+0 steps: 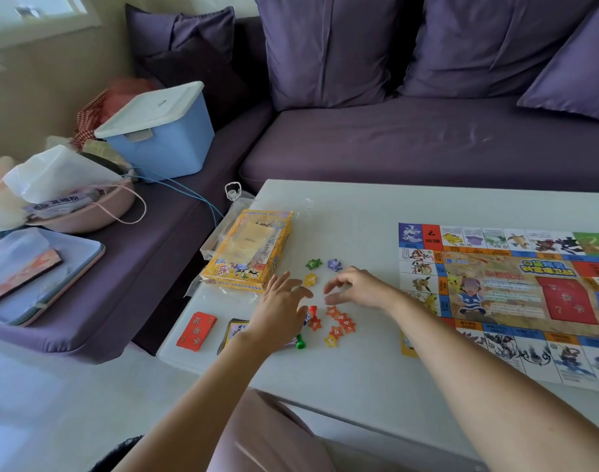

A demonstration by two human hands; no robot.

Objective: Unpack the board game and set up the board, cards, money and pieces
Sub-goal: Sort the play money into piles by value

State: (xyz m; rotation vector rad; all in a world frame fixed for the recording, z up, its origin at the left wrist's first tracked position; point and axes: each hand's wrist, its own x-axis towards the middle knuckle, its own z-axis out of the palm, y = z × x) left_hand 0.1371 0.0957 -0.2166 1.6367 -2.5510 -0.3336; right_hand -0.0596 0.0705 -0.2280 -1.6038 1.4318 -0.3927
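Numbered star tokens (342,320), orange, yellow, green and purple, lie at nine o'clock from our unfolded board (495,294). Our left hand (281,308) and right hand (357,287) hover above, fingers loosely spread, empty.

Home living room: purple sofa (410,141), cushions (328,46), low table (359,369).
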